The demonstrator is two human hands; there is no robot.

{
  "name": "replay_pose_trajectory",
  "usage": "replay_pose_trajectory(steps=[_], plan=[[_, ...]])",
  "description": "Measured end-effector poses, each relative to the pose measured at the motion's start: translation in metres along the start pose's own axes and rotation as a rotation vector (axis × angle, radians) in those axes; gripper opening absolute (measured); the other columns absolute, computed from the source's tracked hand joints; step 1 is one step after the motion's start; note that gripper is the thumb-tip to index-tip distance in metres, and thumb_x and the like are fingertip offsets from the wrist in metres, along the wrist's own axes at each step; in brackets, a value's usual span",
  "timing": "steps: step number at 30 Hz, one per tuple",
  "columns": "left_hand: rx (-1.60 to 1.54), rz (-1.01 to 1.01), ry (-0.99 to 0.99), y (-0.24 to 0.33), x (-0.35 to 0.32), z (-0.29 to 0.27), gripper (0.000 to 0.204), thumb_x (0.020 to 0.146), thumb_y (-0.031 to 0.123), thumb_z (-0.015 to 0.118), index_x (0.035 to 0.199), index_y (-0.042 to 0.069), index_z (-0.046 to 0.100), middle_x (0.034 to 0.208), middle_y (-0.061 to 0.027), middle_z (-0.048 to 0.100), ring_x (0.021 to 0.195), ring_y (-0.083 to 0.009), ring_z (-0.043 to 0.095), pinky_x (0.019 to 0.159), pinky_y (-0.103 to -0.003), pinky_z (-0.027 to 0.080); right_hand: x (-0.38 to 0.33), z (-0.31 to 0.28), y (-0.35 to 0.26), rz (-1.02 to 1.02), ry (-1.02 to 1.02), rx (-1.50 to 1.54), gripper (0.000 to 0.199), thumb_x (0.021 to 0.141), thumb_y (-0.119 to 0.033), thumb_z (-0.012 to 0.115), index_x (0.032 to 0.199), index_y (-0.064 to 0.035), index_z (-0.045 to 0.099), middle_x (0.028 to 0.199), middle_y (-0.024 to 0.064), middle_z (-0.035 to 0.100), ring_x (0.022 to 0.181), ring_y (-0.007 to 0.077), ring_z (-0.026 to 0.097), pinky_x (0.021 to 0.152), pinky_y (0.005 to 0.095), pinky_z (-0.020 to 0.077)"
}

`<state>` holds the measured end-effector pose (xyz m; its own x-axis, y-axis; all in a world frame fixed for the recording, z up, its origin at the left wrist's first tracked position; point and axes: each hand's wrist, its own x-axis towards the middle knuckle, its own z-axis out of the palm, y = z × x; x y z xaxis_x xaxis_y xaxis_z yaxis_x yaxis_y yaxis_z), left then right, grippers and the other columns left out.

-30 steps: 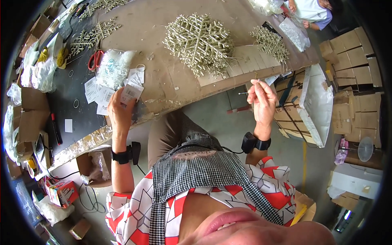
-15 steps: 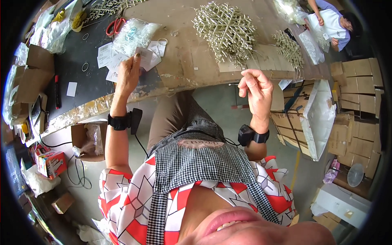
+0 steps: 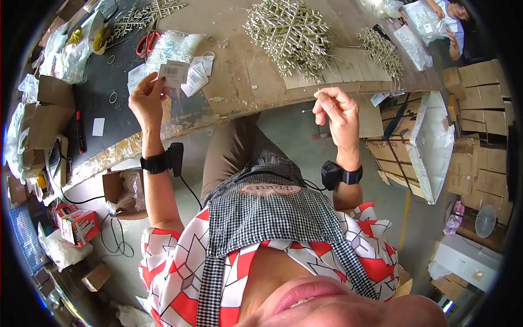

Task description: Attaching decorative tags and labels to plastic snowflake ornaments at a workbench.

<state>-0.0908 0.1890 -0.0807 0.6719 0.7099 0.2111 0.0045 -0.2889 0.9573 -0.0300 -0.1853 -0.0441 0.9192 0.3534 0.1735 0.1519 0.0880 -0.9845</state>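
Note:
My left hand (image 3: pixel 147 103) is closed in a pinch on a small white printed card (image 3: pixel 173 73), held up over the table's edge. Beside it lie more white cards (image 3: pixel 195 82), spread next to a clear bag (image 3: pixel 175 48) of fine white strands. My right hand (image 3: pixel 339 111) has its fingertips pressed together just off the table's near edge. From them sticks a thin strand with a small pale end (image 3: pixel 303 111). Beyond that hand is a pile of glittery gold snowflake ornaments (image 3: pixel 291 38), with a smaller glittery piece (image 3: pixel 381 52) to its right.
Red-handled scissors (image 3: pixel 147 43) lie behind the bag. A red-capped marker (image 3: pixel 80 132) and an open cardboard box (image 3: pixel 49 117) are at the left. Stacked cartons (image 3: pixel 479 125) stand at the right. Another person (image 3: pixel 444 24) handles a clear bag at the far right.
My left hand has drawn a card up off the pile and moved left and nearer. My right hand stays pinched in nearly the same place. The other person has shifted a clear bag.

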Motion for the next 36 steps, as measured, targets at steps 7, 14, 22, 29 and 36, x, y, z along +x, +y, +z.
replay_pose_trajectory(steps=[7,14,22,29,36], plan=[[0.198,-0.027,-0.054,0.013,-0.004,-0.016,0.019,0.083,0.007,0.063,0.095,-0.006,0.061,0.076,-0.0093,0.065,0.066,-0.0141,0.066,0.049,-0.020,0.048,-0.001,0.004,0.000,0.048,0.000,-0.005,0.011,0.089,-0.011,0.057,0.090,-0.0014,0.062,0.064,0.0021,0.059,0.049,0.0048,0.052,0.045,0.0180,0.0408],[-0.351,-0.106,-0.295,0.051,-0.030,0.012,0.008,0.089,0.011,0.054,0.089,0.004,0.056,0.083,-0.0098,0.064,0.075,-0.0177,0.067,0.057,-0.024,0.050,0.024,-0.057,-0.043,-0.409,0.461,0.142,0.007,0.087,-0.009,0.057,0.088,-0.0023,0.061,0.058,-0.0002,0.052,0.045,0.0042,0.041,0.041,0.0185,0.0324],[-0.671,-0.138,-0.736,0.111,-0.080,0.089,0.028,0.091,0.010,0.051,0.118,0.000,0.051,0.094,-0.0111,0.066,0.078,-0.0187,0.067,0.062,-0.024,0.052,0.006,0.032,-0.056,-0.290,0.051,-0.071,0.004,0.085,-0.003,0.058,0.087,-0.0001,0.060,0.063,-0.0004,0.057,0.054,0.0023,0.051,0.045,0.0162,0.0389],[-0.615,-0.041,-0.795,0.116,-0.097,0.104,0.031,0.092,0.008,0.050,0.121,-0.002,0.048,0.093,-0.0125,0.066,0.081,-0.0205,0.067,0.065,-0.026,0.053,0.010,0.043,-0.056,-0.372,0.061,-0.231,0.005,0.086,-0.005,0.058,0.084,-0.0007,0.060,0.061,-0.0020,0.053,0.051,0.0014,0.045,0.045,0.0166,0.0355],[-0.694,-0.110,-0.754,0.124,-0.097,0.107,0.031,0.092,0.009,0.049,0.121,-0.004,0.048,0.095,-0.0128,0.066,0.085,-0.0202,0.066,0.068,-0.026,0.053,0.003,0.031,-0.051,-0.394,0.119,-0.331,0.003,0.083,-0.002,0.060,0.081,0.0002,0.059,0.061,0.0009,0.056,0.050,0.0025,0.050,0.045,0.0191,0.0389]])
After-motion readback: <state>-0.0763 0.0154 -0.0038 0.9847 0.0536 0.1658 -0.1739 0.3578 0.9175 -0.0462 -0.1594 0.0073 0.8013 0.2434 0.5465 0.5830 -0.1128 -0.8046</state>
